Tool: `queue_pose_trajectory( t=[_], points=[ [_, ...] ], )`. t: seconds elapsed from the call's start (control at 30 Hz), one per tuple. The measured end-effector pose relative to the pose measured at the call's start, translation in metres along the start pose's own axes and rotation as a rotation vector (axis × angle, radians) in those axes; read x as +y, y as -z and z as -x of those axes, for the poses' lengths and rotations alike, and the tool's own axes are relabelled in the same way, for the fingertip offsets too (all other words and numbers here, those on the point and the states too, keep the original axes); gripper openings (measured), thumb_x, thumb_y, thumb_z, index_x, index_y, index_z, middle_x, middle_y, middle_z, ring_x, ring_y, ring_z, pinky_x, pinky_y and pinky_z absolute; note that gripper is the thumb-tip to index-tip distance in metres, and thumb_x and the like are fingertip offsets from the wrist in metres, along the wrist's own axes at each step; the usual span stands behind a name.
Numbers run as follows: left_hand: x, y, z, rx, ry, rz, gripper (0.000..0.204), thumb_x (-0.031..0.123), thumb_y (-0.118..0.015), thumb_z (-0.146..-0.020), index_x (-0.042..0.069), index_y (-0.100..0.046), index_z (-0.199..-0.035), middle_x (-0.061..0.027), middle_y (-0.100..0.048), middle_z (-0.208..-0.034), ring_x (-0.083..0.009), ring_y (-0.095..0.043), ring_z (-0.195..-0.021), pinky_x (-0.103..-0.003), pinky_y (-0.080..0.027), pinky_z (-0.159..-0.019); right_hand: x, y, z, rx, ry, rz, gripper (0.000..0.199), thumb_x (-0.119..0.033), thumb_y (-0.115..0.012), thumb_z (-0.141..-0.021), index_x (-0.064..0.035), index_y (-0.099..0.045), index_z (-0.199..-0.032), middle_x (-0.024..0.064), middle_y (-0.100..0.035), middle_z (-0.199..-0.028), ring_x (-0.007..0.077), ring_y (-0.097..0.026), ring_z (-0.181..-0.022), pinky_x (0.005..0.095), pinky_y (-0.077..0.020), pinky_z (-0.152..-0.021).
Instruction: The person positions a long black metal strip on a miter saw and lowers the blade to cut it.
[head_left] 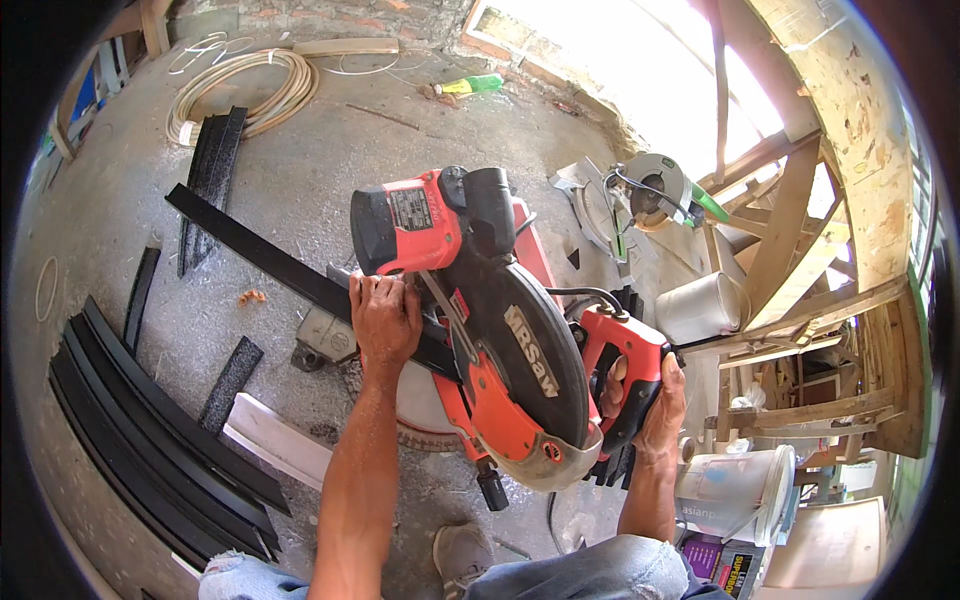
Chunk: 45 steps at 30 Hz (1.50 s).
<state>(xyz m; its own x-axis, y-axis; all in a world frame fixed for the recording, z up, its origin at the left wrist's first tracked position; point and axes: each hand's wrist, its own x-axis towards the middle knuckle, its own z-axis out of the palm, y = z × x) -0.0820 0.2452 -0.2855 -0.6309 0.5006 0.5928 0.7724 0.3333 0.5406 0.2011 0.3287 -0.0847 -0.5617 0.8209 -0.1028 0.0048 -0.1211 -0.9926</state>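
A red and black miter saw [515,345] stands on the floor in front of me. My right hand [655,405] is closed around its rear handle, thumb and fingers wrapped on the grip. A long black profile strip [262,252] lies across the saw's base and reaches out to the far left. My left hand [385,318] presses its curled fingers over this strip, beside the motor housing and close to the blade. The blade guard and the saw head hide the strip's right end. I cannot tell whether the blade touches it.
Several black profiles [150,430] lie at the left, by a white strip [278,438]. More black lengths [210,185], a coiled hose [290,100] and a green bottle [475,85] lie farther off. At right are another saw [655,190], buckets [700,305] and a wooden frame [800,320].
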Motion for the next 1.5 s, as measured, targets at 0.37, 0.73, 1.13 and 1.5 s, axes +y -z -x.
queue_pose_trajectory(
  t=[0.37, 0.73, 1.13, 1.5],
  points=[
    [0.0015, 0.0023, -0.0011, -0.007, 0.012, -0.020, 0.023, 0.019, -0.058, -0.092, -0.001, -0.069, -0.089, -0.0150, -0.067, -0.091, -0.0331, -0.060, -0.099, -0.052, -0.033, -0.112, 0.0030, 0.0051, -0.0022, -0.050, 0.023, 0.009, 0.066, -0.065, -0.047, -0.094, -0.0009, -0.063, -0.095, 0.0100, -0.061, -0.067, 0.0175, -0.058, -0.053, 0.0284, -0.0460, -0.049],
    [-0.0007, 0.0047, -0.0006, -0.042, 0.015, -0.023, 0.024, 0.020, -0.057, -0.093, -0.001, -0.069, -0.093, -0.0143, -0.067, -0.095, -0.0328, -0.060, -0.100, -0.052, -0.033, -0.111, 0.0048, 0.0030, -0.0014, -0.048, -0.006, -0.054, 0.064, -0.064, -0.047, -0.095, -0.0018, -0.064, -0.095, 0.0094, -0.061, -0.067, 0.0175, -0.057, -0.053, 0.0280, -0.0447, -0.049],
    [0.0007, 0.0018, -0.0018, -0.017, 0.007, -0.006, 0.023, 0.019, -0.058, -0.091, -0.001, -0.068, -0.088, -0.0154, -0.067, -0.093, -0.0333, -0.059, -0.099, -0.051, -0.034, -0.110, 0.0011, -0.0008, -0.0007, -0.023, 0.001, -0.030, 0.064, -0.064, -0.043, -0.097, -0.0029, -0.060, -0.092, 0.0073, -0.056, -0.066, 0.0152, -0.051, -0.050, 0.0276, -0.0432, -0.047],
    [-0.0008, 0.0003, 0.0005, -0.027, 0.014, 0.000, 0.021, 0.018, -0.056, -0.094, 0.000, -0.068, -0.093, -0.0149, -0.065, -0.093, -0.0333, -0.058, -0.102, -0.053, -0.032, -0.111, 0.0017, 0.0001, -0.0011, -0.054, 0.017, -0.032, 0.064, -0.064, -0.044, -0.097, -0.0014, -0.059, -0.093, 0.0077, -0.055, -0.066, 0.0150, -0.050, -0.051, 0.0276, -0.0430, -0.049]
  ],
)
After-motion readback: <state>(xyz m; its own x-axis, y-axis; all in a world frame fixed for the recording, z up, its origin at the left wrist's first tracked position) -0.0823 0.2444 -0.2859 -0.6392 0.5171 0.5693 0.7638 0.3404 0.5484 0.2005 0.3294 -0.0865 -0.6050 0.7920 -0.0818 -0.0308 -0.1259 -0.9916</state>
